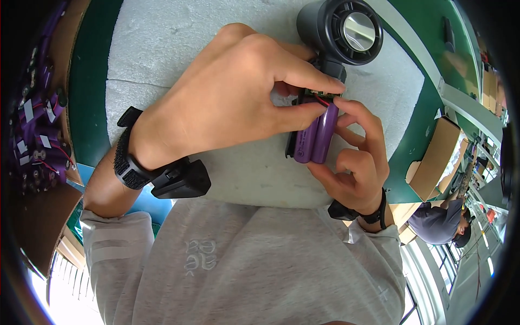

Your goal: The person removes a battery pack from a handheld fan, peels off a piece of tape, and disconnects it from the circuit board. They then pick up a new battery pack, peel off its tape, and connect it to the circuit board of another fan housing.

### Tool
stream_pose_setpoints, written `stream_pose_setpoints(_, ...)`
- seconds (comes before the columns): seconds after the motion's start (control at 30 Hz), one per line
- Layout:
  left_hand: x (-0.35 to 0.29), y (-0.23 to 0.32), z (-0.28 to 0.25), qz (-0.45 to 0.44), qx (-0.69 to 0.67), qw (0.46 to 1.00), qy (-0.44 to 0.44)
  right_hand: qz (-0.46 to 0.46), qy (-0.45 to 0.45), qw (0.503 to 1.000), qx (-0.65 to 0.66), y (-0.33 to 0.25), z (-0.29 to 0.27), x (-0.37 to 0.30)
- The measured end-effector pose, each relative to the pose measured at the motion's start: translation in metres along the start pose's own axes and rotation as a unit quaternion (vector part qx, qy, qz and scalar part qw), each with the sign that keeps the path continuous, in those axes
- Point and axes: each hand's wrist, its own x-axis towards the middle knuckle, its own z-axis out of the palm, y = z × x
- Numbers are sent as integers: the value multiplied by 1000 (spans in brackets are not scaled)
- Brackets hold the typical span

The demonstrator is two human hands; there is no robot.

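A dark handheld fan (pixel 311 30) lies at the far edge of a white foam mat, its round head with a shiny disc facing up. Its handle is uncovered at the near end. A purple two-cell battery pack (pixel 315 142) sits along the handle, with a green circuit board (pixel 324 93) and red and black wires at its top. My left hand (pixel 244 81) is closed round the handle at the board, index fingertip and thumb on either side of the wires. My right hand (pixel 360 151) grips the pack from the right and below, index fingertip by the wires.
To the left, a cardboard box (pixel 73 70) holds several purple battery packs (pixel 43 130) with wires. An open carton (pixel 436 157) stands on the right of the green table (pixel 89 81). Another person (pixel 439 222) sits farther off at the right. The foam mat (pixel 157 49) spreads under my hands.
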Motion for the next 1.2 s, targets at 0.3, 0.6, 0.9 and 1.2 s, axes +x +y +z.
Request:
stream_pose_setpoints(0.3, 3, 2, 0, -27, -6, 1000, -7, 95, -1, 995, -16, -5, 2, 8)
stream_pose_setpoints(0.6, 7, 7, 1, -61, -34, 998, 13, 132, 20, 990, 44, -5, -5, 19)
stream_pose_setpoints(0.9, -1, 15, 8, -33, -29, 999, 6, 109, 39, 991, 65, -6, -2, 10)
stream_pose_setpoints(1.2, 0, 13, 5, 12, 24, 999, -22, 85, 72, 993, -26, 4, 0, 9)
